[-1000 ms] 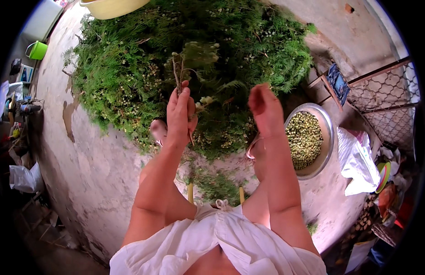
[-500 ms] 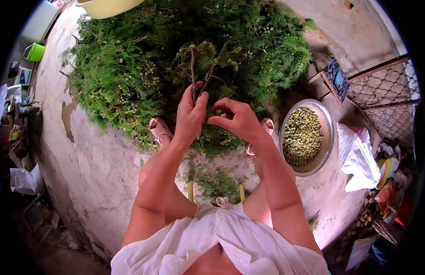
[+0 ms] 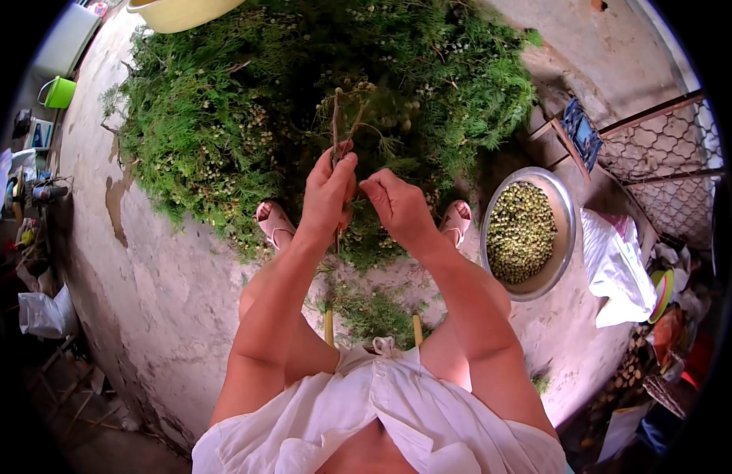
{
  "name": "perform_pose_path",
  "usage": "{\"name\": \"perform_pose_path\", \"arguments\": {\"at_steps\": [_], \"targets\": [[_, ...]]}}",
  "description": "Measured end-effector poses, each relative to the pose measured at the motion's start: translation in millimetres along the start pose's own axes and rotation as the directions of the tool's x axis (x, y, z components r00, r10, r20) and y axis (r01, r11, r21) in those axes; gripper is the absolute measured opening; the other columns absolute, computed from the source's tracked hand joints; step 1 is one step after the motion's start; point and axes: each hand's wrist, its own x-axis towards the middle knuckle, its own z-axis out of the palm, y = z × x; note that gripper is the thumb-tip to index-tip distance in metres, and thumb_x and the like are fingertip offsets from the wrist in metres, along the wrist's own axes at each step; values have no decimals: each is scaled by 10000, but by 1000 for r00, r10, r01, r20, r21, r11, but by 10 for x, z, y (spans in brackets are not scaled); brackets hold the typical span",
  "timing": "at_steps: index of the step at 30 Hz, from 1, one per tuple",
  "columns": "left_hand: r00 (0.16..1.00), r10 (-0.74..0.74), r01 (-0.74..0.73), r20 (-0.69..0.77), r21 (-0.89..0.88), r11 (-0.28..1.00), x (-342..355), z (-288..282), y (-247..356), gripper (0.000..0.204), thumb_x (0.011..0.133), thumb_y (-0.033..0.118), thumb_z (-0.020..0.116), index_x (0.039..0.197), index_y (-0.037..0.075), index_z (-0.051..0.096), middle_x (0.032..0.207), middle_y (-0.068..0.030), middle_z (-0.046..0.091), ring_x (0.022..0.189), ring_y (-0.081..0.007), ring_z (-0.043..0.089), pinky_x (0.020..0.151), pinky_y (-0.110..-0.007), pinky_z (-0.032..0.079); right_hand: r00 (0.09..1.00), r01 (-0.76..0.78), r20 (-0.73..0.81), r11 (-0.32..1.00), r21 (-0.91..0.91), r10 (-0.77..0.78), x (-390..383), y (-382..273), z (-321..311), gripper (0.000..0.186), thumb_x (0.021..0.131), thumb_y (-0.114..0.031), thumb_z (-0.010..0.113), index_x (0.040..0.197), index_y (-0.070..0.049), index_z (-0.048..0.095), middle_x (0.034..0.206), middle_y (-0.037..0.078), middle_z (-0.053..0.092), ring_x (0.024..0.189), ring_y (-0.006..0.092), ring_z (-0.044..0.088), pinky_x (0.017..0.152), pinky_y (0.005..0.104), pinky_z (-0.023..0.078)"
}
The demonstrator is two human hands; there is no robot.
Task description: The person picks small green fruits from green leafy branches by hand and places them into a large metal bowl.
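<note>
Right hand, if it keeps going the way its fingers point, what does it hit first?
Probably the left hand: the right hand points left at it, fingertips nearly touching, beside the held plant stem. Depth unclear.

I see a woody, rough stem (image 3: 335, 130) in my left hand (image 3: 328, 193). The metal bowl (image 3: 566, 213) looks shiny and smooth. The concrete floor (image 3: 145, 284) is matt, rough and stained.

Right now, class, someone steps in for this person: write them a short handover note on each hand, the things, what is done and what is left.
Left hand: grips a woody plant stem upright.
Right hand: pinched shut beside it, at the stem's lower part.
Things: big heap of green plants on the ground ahead; metal bowl at the right.
Done: bowl well filled with small greenish picked bits.
Left: most of the heap looks unpicked.
</note>
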Motion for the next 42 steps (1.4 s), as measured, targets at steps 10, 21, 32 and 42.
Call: {"name": "perform_pose_path", "arguments": {"at_steps": [10, 21, 32, 42], "targets": [[997, 1, -20, -77, -241, 970, -52, -118, 39, 322, 893, 217, 455, 1167, 55, 409, 517, 44, 337, 331, -54, 260, 281, -206, 190, 862, -379, -92, 756, 534, 498, 211, 189, -446, 123, 863, -128, 456, 934, -44, 510, 735, 25, 530, 591, 115, 473, 529, 230, 395], [954, -101, 292, 281, -808, 513, 92, -216, -144, 281, 899, 233, 452, 1122, 63, 436, 563, 45, 379, 336, -26, 267, 286, -170, 224, 845, -490, 409, 191, 851, 344, 62, 0, -91, 225, 856, -229, 531, 984, -45, 521, 718, 39, 528, 569, 77, 481, 454, 203, 359], [994, -95, 104, 45, -551, 828, 47, -21, -220, 378, 891, 277, 427, 1200, 63, 386, 586, 2, 421, 332, -65, 282, 298, -213, 237, 976, -217, 98, 818, 532, 195, 54, 3, 51, 162, 826, -82, 560, 945, 16, 511, 879, 102, 592, 784, 192, 617, 635, 294, 475], [998, -37, 65, 60, -589, 805, -74, -114, -27, 295, 889, 230, 427, 1136, 76, 478, 493, 56, 325, 308, -33, 217, 259, -181, 188, 915, -210, -297, 950, 232, 274, 166, 258, -423, 164, 874, -129, 478, 1008, -64, 546, 766, 51, 603, 609, 110, 526, 533, 259, 437]]}}
